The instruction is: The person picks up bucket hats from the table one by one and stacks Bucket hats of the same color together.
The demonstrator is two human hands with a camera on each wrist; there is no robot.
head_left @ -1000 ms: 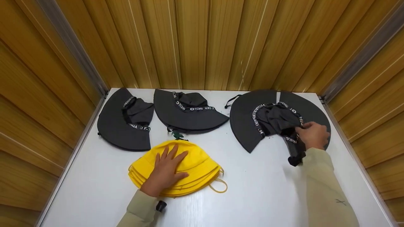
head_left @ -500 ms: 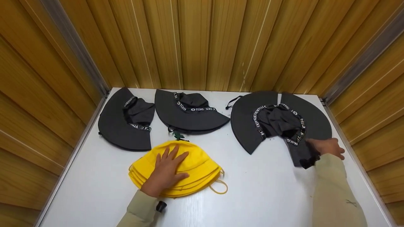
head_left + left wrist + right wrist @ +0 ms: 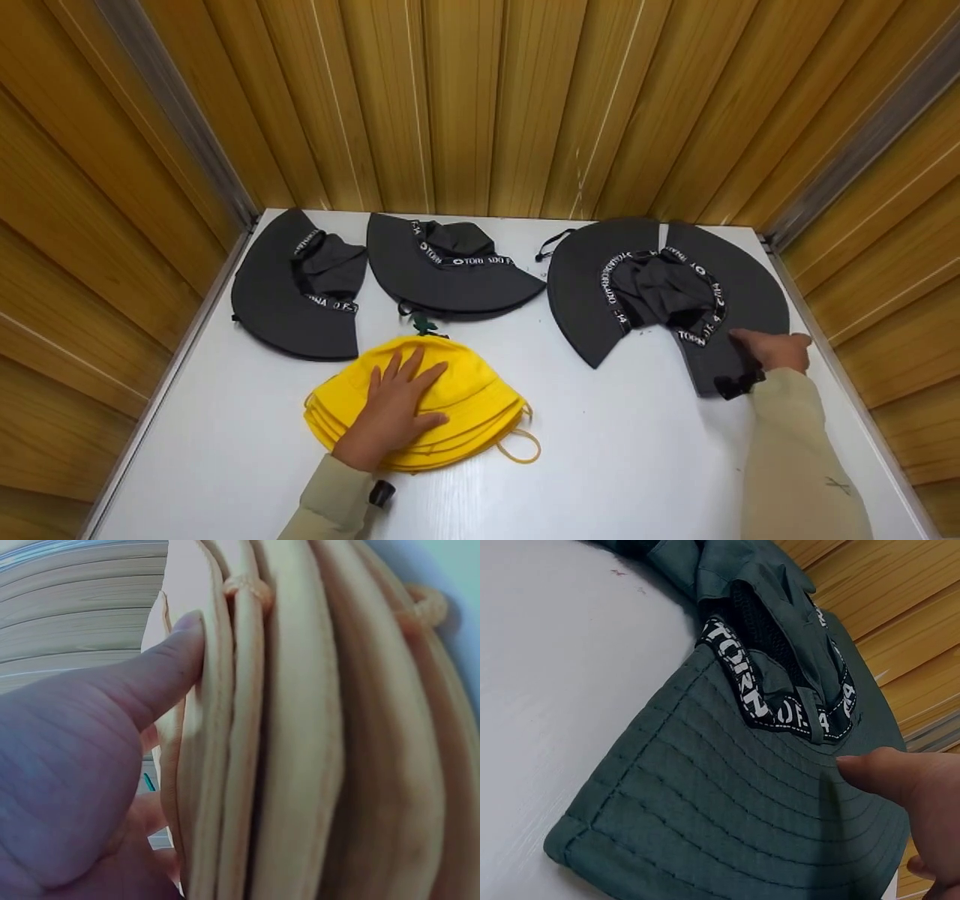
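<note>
A stack of yellow bucket hats [image 3: 465, 420] with cord loops lies near the middle of the table. My left hand [image 3: 394, 416] rests on it, fingers spread, and in the left wrist view its thumb lies along the layered brims [image 3: 292, 720]. At the right, two dark grey sun hats sit side by side, crowns folded inward and lettered bands showing: the left one [image 3: 577, 300] and the right one [image 3: 750, 285]. My right hand [image 3: 776, 351] is at the right hat's outer edge, its thumb [image 3: 877, 769] touching the stitched brim [image 3: 697, 787] and other fingers beyond the edge.
Two more dark grey hats, one at the far left [image 3: 292, 322] and another [image 3: 450, 292] beside it, lie along the back of the white table [image 3: 592, 457]. Wood-look walls [image 3: 525, 105] enclose the back and sides. A green ornament [image 3: 424, 324] sits above the yellow stack.
My right hand has left the right hat's inner band and moved to its outer brim, which now lies flatter and spread out. The left hand has stayed on the yellow hats.
</note>
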